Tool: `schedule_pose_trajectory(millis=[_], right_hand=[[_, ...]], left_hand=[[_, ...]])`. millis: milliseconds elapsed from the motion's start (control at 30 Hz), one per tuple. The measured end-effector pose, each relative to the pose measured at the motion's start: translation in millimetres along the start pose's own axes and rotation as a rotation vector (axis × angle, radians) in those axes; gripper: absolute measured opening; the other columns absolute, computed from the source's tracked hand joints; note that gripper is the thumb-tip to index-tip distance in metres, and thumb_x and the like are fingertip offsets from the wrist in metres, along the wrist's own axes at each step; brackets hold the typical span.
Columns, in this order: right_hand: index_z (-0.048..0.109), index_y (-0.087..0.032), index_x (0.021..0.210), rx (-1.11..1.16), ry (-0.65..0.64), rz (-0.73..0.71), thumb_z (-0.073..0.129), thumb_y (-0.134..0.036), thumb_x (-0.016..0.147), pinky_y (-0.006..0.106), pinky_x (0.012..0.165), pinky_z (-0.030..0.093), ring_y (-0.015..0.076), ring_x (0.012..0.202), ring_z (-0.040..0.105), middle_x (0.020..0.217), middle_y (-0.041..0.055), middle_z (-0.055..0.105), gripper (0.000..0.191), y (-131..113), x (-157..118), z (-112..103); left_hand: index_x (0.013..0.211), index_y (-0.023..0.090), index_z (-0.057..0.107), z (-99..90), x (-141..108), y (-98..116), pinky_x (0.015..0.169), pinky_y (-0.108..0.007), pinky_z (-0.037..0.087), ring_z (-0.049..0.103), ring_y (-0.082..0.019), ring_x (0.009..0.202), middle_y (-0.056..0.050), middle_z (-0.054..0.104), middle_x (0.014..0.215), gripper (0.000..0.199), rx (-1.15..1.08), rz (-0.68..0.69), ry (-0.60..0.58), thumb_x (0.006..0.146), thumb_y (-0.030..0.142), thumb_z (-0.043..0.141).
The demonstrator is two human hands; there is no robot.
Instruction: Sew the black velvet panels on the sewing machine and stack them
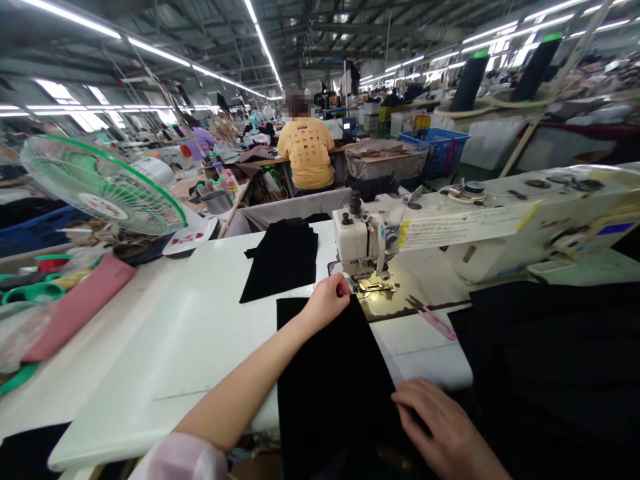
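A black fabric panel [330, 373] lies on the white table and hangs over its front edge toward me. My left hand [327, 300] pinches the panel's far corner, close to the needle area of the sewing machine [360, 247]. Lower down, my right hand [440, 427] grips the panel's right edge between thumb and fingers. Pink-handled thread snips [434, 320] rest to the right of the machine's lit metal plate [377, 288]. Behind my left forearm, more black fabric pieces [285, 257] lie on the table.
A fan with a green rim [105, 187] stands at the left, near a pink cloth roll [80, 307]. Dark fabric [555, 360] covers the right side. Thread cones [469, 83] rise behind the machine. A person in a yellow shirt [306, 153] sits ahead.
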State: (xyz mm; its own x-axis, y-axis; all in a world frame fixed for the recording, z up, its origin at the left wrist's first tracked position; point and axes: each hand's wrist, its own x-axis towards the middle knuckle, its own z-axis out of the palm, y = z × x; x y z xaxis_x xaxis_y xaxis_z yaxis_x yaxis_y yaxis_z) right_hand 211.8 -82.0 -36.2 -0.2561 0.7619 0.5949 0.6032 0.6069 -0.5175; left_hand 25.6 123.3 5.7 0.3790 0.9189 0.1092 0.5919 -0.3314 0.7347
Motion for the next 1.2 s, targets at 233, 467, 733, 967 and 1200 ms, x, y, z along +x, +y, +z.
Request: schedule_pose_trajectory(millis=[233,467,733,967,1200], right_hand=[[0.063,-0.019,0.101,-0.119,-0.018,-0.010,0.045,-0.002,0.088,0.038,0.078,0.060,0.0225,0.089,0.069,0.095,0.0068,0.070,0.028,-0.3,12.8,9.9],[0.063,-0.019,0.109,-0.132,-0.027,-0.024,0.046,-0.003,0.089,0.042,0.088,0.060,0.0235,0.099,0.069,0.105,0.0080,0.072,0.031,4.4,9.6,14.1],[0.065,-0.016,0.110,-0.177,-0.048,-0.069,0.043,-0.002,0.088,0.040,0.089,0.060,0.0235,0.103,0.069,0.109,0.0098,0.073,0.034,-1.4,11.0,2.3],[0.065,-0.016,0.118,-0.165,-0.064,-0.024,0.046,-0.002,0.088,0.043,0.094,0.059,0.0239,0.106,0.067,0.112,0.0092,0.072,0.039,10.1,33.8,11.5],[0.068,-0.022,0.108,-0.431,0.141,0.132,0.053,-0.021,0.096,0.036,0.083,0.058,0.0218,0.092,0.070,0.106,0.0076,0.071,0.019,15.1,28.0,-52.6]], left_hand=[[0.063,0.022,0.046,5.7,29.1,-5.6,0.055,-0.025,0.033,0.048,-0.011,0.055,0.005,0.053,0.060,0.024,0.055,-0.087,0.022,0.068,0.009,0.066],[0.071,0.020,0.055,0.9,33.2,2.8,0.062,-0.028,0.041,0.057,-0.017,0.063,0.001,0.059,0.066,0.019,0.121,-0.051,0.031,0.070,0.008,0.069],[0.097,0.020,0.062,9.7,-113.8,30.2,0.088,-0.035,0.054,0.063,-0.021,0.097,-0.007,0.068,0.103,0.015,0.268,0.499,-0.175,0.091,0.009,0.054],[0.123,0.013,0.060,5.4,-117.3,12.0,0.099,-0.040,0.056,0.063,-0.025,0.115,-0.012,0.070,0.121,0.028,0.413,0.731,-0.296,0.098,0.016,0.047],[0.115,0.014,0.065,-8.3,-62.3,-1.7,0.094,-0.040,0.058,0.066,-0.026,0.110,-0.012,0.072,0.119,0.026,0.449,0.807,-0.238,0.100,0.017,0.045]])
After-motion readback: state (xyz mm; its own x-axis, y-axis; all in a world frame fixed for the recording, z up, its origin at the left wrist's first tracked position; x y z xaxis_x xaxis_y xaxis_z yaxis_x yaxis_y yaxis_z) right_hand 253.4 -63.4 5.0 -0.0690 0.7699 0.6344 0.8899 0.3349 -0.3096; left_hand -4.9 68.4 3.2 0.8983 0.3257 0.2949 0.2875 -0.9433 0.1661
